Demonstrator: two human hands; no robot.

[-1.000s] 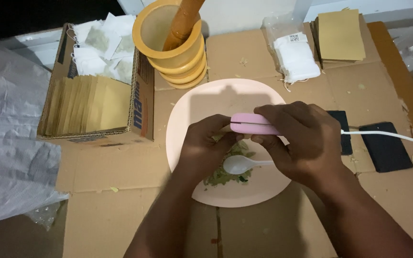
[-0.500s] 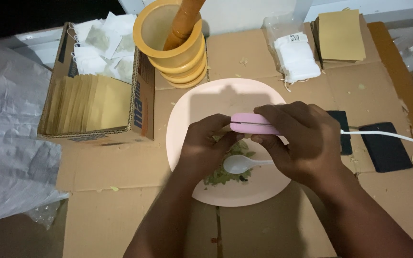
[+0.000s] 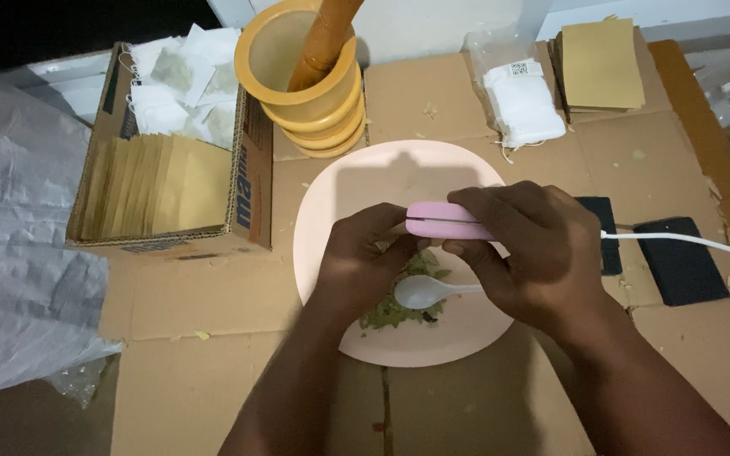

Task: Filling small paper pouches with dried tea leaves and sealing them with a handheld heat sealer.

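Pressing a pink handheld sealer (image 3: 443, 221) shut with the right hand (image 3: 527, 253) over the pink plate (image 3: 331, 211).

Right-hand fingers wrap tight around the sealer, its white cord (image 3: 686, 241) trailing off toward 3 o'clock; the left hand (image 3: 365, 257) pinches something small and hidden at the sealer's mouth, so what it holds cannot be told. Below them a white spoon (image 3: 420, 291) lies on a heap of green dried leaves (image 3: 394, 312) at the plate's 6 o'clock. A yellow mortar with wooden pestle (image 3: 306, 76) stands at 11 o'clock, and a cardboard box of paper sachets (image 3: 162, 186) at 9 o'clock. By my judgement a sealing step is in hand; the next move calls for a steady squeeze and a clean release.
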